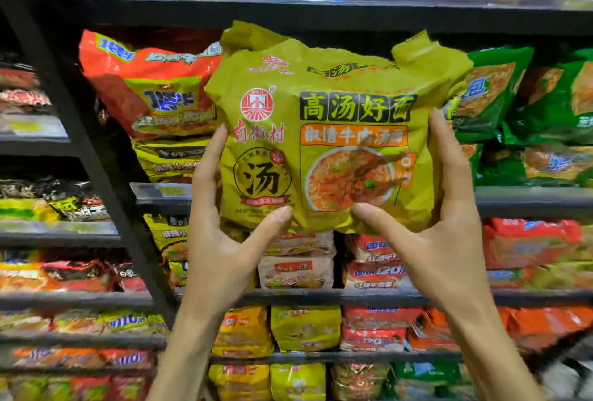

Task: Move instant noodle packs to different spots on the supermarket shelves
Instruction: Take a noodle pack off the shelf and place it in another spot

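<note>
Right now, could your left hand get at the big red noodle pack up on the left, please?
Probably not yet: the left hand holds the yellow pack together with the right hand. The red pack sits left of it, front mostly uncovered, so a freed hand likely could.

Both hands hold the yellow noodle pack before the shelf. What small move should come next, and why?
Probably ease the yellow pack forward, between the red pack and the green pack. The left hand and right hand grip its lower sides, and it hangs level with that row. Whether the spot behind it is free is hidden.
</note>
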Tool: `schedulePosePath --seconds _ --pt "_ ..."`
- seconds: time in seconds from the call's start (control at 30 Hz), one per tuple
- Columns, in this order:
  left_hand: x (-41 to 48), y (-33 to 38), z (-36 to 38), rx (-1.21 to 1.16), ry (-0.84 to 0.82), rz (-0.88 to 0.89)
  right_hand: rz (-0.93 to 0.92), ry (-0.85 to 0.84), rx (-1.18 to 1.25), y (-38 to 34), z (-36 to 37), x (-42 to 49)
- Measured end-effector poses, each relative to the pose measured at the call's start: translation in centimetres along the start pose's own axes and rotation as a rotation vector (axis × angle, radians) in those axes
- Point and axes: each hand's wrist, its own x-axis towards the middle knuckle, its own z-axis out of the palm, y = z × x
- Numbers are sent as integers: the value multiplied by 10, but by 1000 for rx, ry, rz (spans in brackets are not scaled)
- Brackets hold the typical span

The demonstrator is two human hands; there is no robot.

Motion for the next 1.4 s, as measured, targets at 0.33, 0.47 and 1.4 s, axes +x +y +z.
schedulePosePath --seconds 0.33,0.47,1.4 --pt "-67 33 43 -50 -206 -159 178 61 -123 -3 -64 -78" --pt "-86 48 79 -110 -287 -212 235 127 -171 -4 -107 -103" --pt "-219 193 464 -375 -541 -225 413 258 -277 58 -528 -211"
